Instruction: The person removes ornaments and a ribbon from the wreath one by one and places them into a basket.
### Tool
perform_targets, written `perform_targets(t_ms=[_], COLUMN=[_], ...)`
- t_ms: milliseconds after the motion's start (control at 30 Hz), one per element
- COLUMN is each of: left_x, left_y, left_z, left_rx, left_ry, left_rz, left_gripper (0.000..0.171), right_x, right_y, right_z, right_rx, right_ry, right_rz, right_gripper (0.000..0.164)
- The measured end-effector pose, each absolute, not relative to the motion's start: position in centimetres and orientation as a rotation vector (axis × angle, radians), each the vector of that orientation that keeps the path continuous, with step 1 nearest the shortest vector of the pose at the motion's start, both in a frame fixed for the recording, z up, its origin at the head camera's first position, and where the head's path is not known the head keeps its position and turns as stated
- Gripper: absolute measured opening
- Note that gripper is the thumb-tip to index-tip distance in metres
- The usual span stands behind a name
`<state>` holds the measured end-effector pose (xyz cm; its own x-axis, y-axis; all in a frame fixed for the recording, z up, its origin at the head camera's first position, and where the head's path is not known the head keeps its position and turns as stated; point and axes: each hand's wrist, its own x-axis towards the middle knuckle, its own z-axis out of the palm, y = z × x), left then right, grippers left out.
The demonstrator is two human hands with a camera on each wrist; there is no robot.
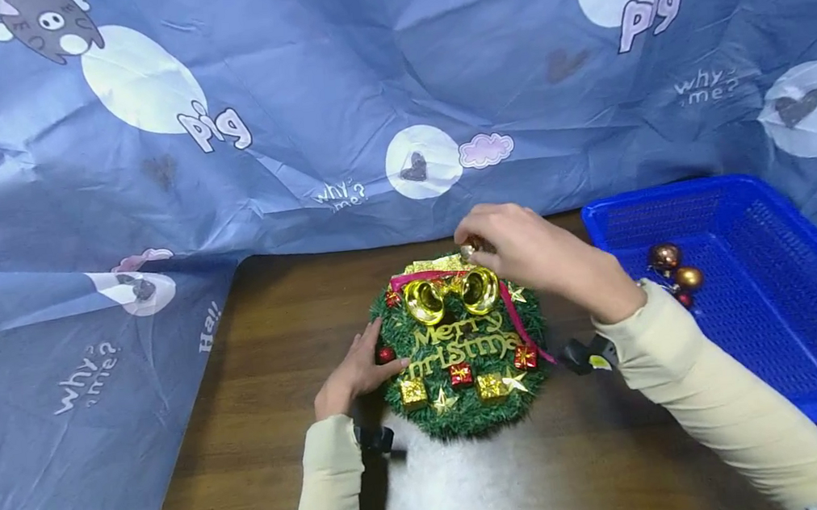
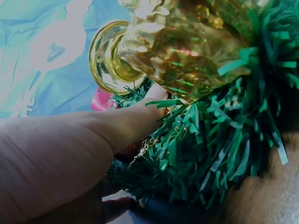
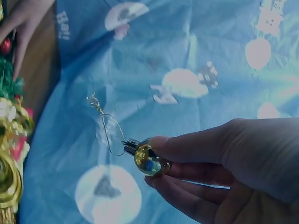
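Note:
A green tinsel Christmas wreath (image 1: 467, 424) lies on the table, carrying gold bells (image 1: 480, 291), small gift boxes (image 1: 491, 387), stars (image 1: 445, 401) and gold "Merry Christmas" lettering (image 1: 460, 339). My left hand (image 1: 352, 373) holds its left edge, the thumb over the tinsel (image 2: 196, 149) and the other fingers along the side, partly hidden. Above the far right of the wreath, my right hand (image 1: 525, 249) pinches a small shiny gold Christmas ball (image 3: 150, 159) between thumb and fingertips. A thin gold string loop (image 3: 110, 135) hangs off the ball's cap.
A blue plastic basket (image 1: 784, 295) stands at the right, with a brown ball (image 1: 665, 257), a gold ball (image 1: 689, 277) and a small red ball (image 1: 685, 300) inside. A pink ribbon (image 1: 519, 318) trails over the wreath. Blue printed cloth (image 1: 363, 64) hangs behind the wooden table (image 1: 249, 431).

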<state>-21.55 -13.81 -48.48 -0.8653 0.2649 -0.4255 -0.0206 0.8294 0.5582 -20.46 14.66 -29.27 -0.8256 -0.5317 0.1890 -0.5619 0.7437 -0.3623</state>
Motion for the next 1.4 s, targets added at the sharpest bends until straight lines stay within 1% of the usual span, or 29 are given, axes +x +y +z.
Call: perform_targets(t_ms=[400, 900, 1400], left_x=[-21.1, -20.9, -21.3], left_y=[-14.5, -14.3, -13.6], left_z=[-48.3, -48.7, -48.6], left_rx=[0.128, 0.129, 0.175], left_ry=[2.508, 2.503, 2.515], left_rz=[0.794, 0.814, 0.796], left_gripper=[0.093, 0.093, 0.093], right_x=[-20.5, -20.5, -20.4], right_y=[20.2, 26.6, 32.0], right_z=[-29.3, -31.7, -34.5], right_rx=[0.722, 0.392, 0.218], right_ry=[-2.814, -2.929, -2.976], right_rz=[0.659, 0.678, 0.657], right_gripper=[0.019, 0.019, 0.021])
